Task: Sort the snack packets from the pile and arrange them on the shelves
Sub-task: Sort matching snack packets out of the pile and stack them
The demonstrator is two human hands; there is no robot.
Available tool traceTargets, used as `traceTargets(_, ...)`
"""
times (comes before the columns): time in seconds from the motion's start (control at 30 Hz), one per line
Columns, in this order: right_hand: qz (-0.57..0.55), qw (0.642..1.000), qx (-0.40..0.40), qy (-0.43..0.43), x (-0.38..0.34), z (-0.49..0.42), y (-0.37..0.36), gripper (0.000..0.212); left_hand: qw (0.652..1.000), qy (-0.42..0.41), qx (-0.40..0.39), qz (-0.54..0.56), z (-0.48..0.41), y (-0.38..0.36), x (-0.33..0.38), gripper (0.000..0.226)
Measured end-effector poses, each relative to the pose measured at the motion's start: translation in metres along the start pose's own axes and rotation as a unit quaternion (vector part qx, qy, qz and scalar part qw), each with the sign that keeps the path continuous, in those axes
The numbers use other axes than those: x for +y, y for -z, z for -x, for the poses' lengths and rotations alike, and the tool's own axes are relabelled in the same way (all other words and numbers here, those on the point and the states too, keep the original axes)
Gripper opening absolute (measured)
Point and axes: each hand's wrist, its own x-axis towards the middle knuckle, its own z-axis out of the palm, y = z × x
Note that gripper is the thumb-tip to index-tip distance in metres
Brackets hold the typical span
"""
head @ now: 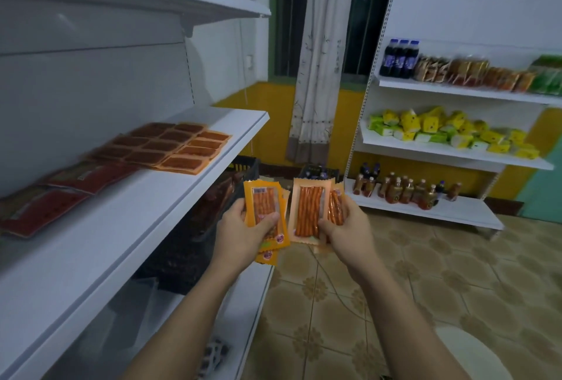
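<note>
My left hand [243, 235] grips a small stack of orange snack-stick packets [264, 203], thumb across the top one. My right hand [342, 230] holds two more orange packets [307, 209] upright, fanned side by side. Both hands hover in front of the white shelf [170, 197] on my left. On that shelf lie flat brown-orange packets [170, 148] in neat rows, and red packets [48, 200] nearer to me. A dark crate [188, 245] with more packets sits on the level below, partly hidden by my left hand.
A second white shelving unit [456, 154] stands across the room with dark bottles [400, 58], yellow and green packs [450, 133] and small bottles [407, 192] on its bottom level. Tiled floor [380, 288] lies between. A curtain [322, 54] hangs at the barred window.
</note>
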Motion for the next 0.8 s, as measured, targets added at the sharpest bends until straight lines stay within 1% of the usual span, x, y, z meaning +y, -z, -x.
traceTargets(0.23, -0.017, 0.999, -0.01, 0.035, 0.007, -0.121, 0.051, 0.038, 0.999, -0.021, 0.041, -0.028, -0.088, -0.074, 0.044, 0.023)
traceTargets(0.37, -0.019, 0.998, -0.031, 0.058, 0.011, -0.175, 0.066, 0.038, 0.998, -0.023, 0.06, -0.027, -0.122, -0.104, 0.051, 0.023)
traceTargets(0.5, -0.028, 0.996, -0.062, 0.063, 0.016, -0.216, 0.058, 0.033, 0.996, -0.008, 0.086, -0.035, -0.153, -0.116, 0.049, 0.021)
traceTargets(0.6, -0.032, 0.993, -0.087, 0.072, 0.016, -0.25, 0.046, 0.035, 0.994, 0.001, 0.108, -0.029, -0.188, -0.117, 0.047, 0.019)
traceTargets(0.8, -0.027, 0.99, -0.117, 0.08, 0.013, -0.332, 0.0, 0.032, 0.99, -0.01, 0.138, -0.034, -0.266, -0.11, 0.034, 0.019)
